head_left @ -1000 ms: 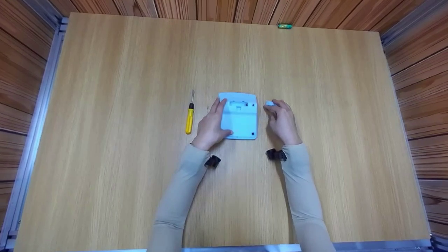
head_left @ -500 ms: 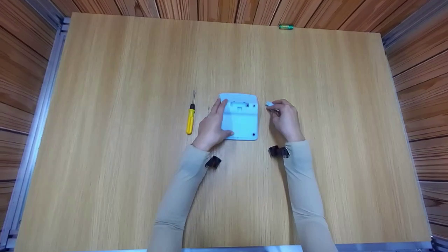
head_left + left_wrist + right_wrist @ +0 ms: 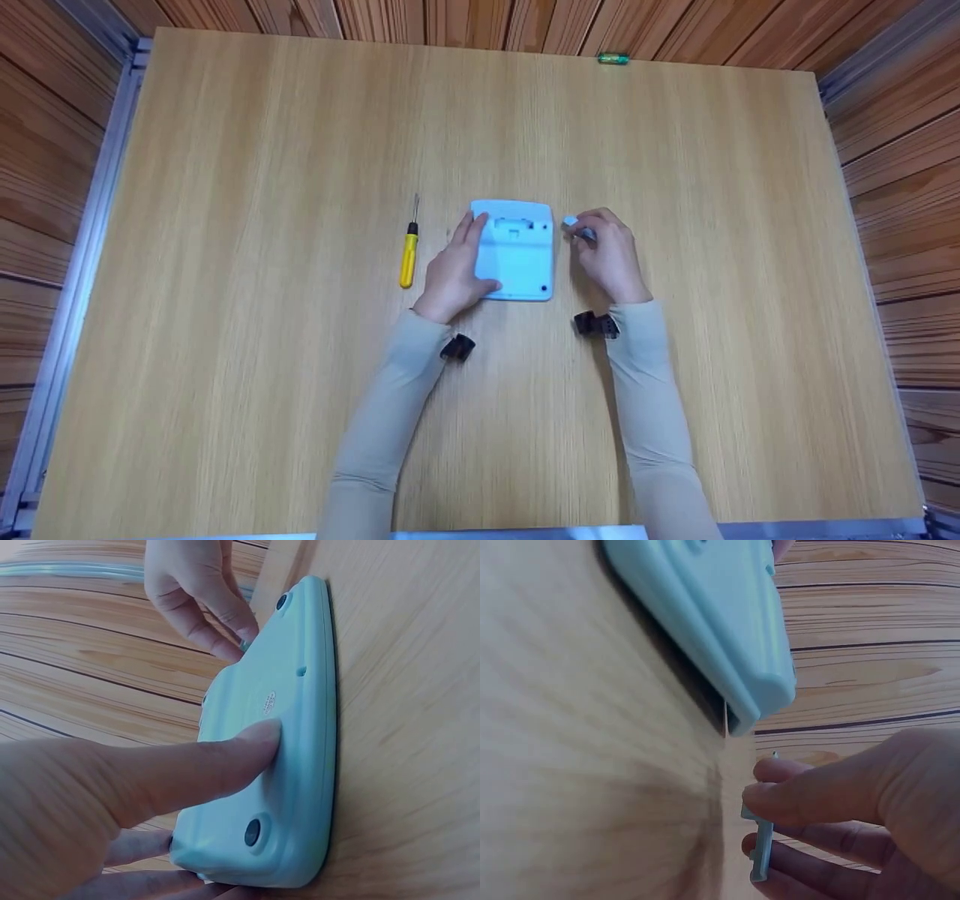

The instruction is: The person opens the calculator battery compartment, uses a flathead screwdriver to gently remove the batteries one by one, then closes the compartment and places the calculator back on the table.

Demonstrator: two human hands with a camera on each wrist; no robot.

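Note:
A light blue calculator point(image 3: 517, 262) lies back side up on the table, its battery compartment point(image 3: 514, 223) uncovered near the far end. My left hand point(image 3: 452, 274) rests on its left side, thumb and index finger on the back and both fairly straight. In the left wrist view the thumb point(image 3: 217, 757) presses on the back between a round black foot and a small label. Just right of the calculator, my right hand point(image 3: 609, 251) pinches a small light blue battery cover point(image 3: 763, 851) between thumb and fingers. The cover is tilted, its clip edge showing in the right wrist view.
Left of the calculator lies a screwdriver point(image 3: 409, 247) with a yellow handle, its tip pointing away from me. A green battery point(image 3: 613, 58) sits at the far edge of the table point(image 3: 262, 187). Wood-plank walls stand around the table.
My right hand first drew slightly right, then came back a little toward the calculator, turning the battery cover in its fingers. The left hand and the calculator have stayed in place.

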